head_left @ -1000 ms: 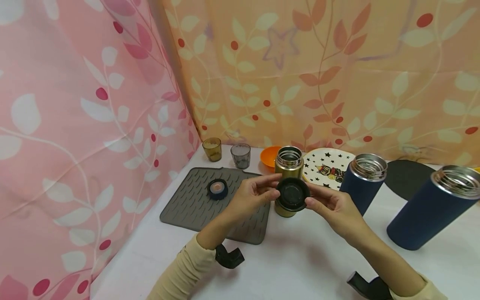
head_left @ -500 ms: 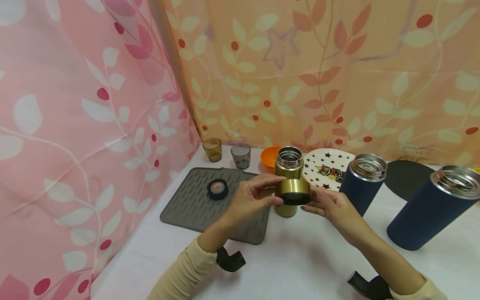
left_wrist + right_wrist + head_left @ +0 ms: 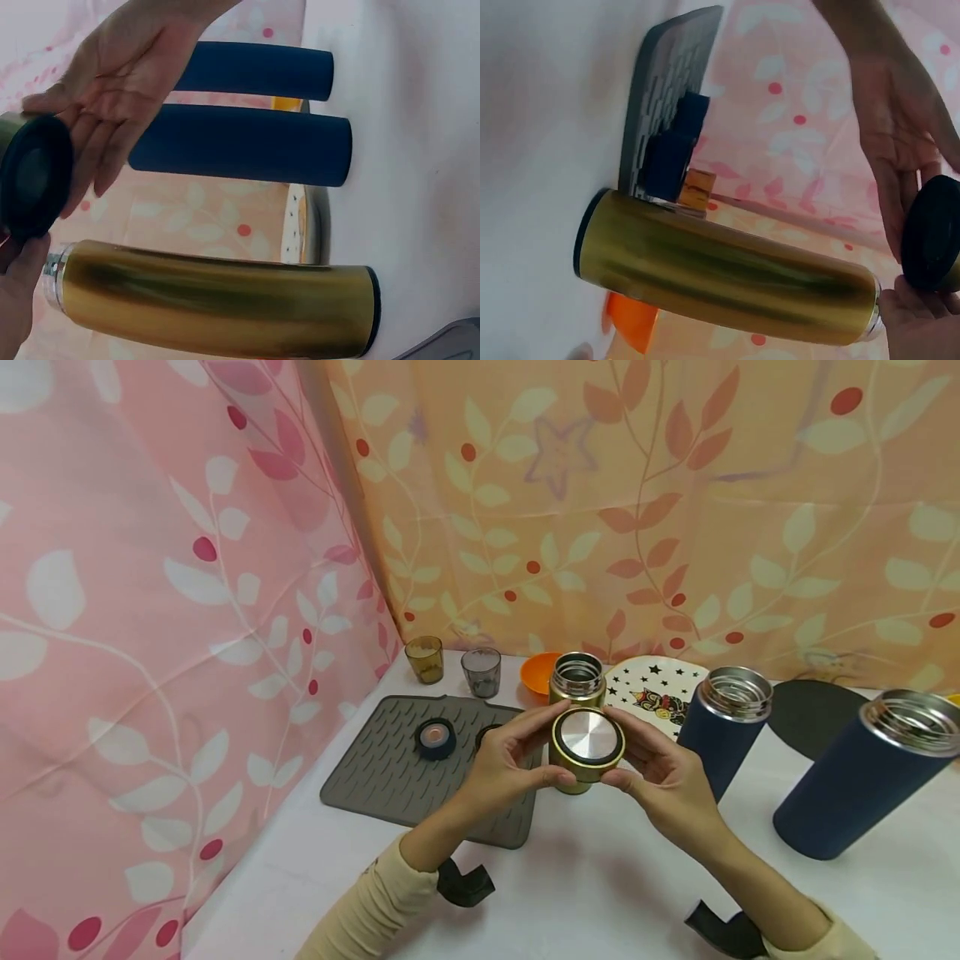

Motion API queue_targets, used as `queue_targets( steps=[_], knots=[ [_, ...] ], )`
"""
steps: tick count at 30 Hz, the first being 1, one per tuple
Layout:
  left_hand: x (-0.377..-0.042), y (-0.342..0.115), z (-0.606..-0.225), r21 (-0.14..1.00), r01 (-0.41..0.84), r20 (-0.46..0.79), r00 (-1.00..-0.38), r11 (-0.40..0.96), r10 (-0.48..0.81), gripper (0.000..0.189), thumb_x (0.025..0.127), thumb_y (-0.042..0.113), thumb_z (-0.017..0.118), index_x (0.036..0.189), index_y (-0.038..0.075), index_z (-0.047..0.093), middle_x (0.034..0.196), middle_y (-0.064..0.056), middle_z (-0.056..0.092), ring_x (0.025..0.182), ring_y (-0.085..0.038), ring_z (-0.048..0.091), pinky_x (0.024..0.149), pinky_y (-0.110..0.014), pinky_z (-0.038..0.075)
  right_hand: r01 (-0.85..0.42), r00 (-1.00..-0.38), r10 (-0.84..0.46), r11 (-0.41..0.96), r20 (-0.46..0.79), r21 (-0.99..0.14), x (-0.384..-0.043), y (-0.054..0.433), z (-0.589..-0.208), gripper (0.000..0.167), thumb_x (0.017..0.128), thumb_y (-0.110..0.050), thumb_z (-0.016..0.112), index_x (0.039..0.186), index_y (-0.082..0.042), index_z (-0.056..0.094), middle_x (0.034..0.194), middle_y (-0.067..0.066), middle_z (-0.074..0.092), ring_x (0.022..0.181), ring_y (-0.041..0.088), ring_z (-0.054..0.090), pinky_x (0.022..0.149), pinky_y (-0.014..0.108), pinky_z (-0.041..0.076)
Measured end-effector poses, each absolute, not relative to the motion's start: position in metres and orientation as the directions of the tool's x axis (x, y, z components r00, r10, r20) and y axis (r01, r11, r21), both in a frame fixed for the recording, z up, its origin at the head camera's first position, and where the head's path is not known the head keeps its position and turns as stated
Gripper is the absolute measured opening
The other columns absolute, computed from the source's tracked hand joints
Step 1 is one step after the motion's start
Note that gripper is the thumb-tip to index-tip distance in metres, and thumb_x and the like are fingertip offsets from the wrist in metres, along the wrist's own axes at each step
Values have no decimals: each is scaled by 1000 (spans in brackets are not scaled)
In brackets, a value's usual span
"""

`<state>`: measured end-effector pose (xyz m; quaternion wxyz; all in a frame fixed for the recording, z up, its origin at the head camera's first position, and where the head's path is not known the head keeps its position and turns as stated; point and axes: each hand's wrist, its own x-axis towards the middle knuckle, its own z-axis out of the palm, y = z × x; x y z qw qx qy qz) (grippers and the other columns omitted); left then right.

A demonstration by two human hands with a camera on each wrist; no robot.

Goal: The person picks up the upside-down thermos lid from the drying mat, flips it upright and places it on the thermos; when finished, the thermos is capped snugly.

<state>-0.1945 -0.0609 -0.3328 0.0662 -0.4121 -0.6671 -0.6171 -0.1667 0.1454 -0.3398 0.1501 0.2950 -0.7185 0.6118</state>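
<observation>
On the white tabletop [image 3: 600, 885], a grey mat [image 3: 375, 760] lies left; two open blue bottles [image 3: 862, 781] stand right, with an open gold bottle [image 3: 217, 296] between. Before its neck, left grip [image 3: 504, 767] and right grip [image 3: 669, 768] pinch opposite sides of a raised gold lid [image 3: 588, 739].

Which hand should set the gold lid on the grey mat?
Probably the left hand: it grips the gold lid on the side nearer the grey mat; the right hand grips the far side.
</observation>
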Motion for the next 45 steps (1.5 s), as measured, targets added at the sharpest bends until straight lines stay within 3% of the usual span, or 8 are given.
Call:
queue_targets(
  steps=[5,11,14,20,24,31,39,45],
  knots=[
    [-199,-61,-330,773,626,612,-690,-107,387,72,74,34,70,130,-5,45,129,-22,50,119,-24,52,99,-29,43,-675,-737,-197,165,647,-719,-171,140,-340,72,74,11,68,138,-8,41,139,2,47,125,4,45,97,15,39],
    [-222,-64,-318,809,543,584,-787,-226,200,83,69,40,73,131,-7,43,131,-22,48,122,-22,50,101,-26,40,-559,-822,-78,298,564,-773,-191,139,-345,79,78,-4,71,144,-22,30,147,0,35,135,9,32,101,10,32],
    [-238,-62,-313,817,530,568,-808,-227,156,84,68,39,74,132,-5,43,131,-19,49,122,-21,50,101,-24,40,-483,-873,-86,292,481,-825,-204,136,-352,82,80,-13,70,146,-21,23,150,2,30,138,15,28,105,16,30],
    [-256,-50,-311,865,456,494,-846,-209,199,81,65,36,73,130,-2,46,130,-17,50,121,-22,51,100,-25,41,-408,-913,-123,235,389,-882,-224,129,-365,86,81,-19,70,148,-14,15,152,7,24,139,23,25,110,39,26],
    [-259,-44,-310,881,439,470,-855,-179,219,67,71,20,74,129,-1,47,130,-16,50,121,-22,52,99,-27,42,-425,-905,-125,205,407,-882,-231,125,-369,81,82,-16,69,147,-11,21,149,10,29,136,27,30,110,44,27],
    [-256,-42,-302,906,417,421,-870,-73,256,59,76,-2,70,129,-3,47,131,-16,50,122,-22,51,98,-21,42,-424,-905,-114,198,409,-884,-233,123,-370,73,83,-14,67,144,-8,28,145,13,36,132,29,37,108,42,31],
    [-244,-43,-287,869,494,463,-822,11,331,57,80,-3,66,130,-9,42,130,-24,49,122,-31,49,103,-29,39,-450,-893,-94,227,441,-864,-233,126,-369,72,81,-13,68,143,-7,32,142,14,41,127,32,44,105,40,35],
    [-255,-39,-302,868,497,479,-834,-4,273,55,79,4,69,128,-5,46,126,-20,52,118,-25,53,100,-25,42,-450,-893,-100,226,439,-864,-235,126,-372,73,81,-14,69,143,-7,32,142,13,41,126,31,45,104,37,36]
  ],
)
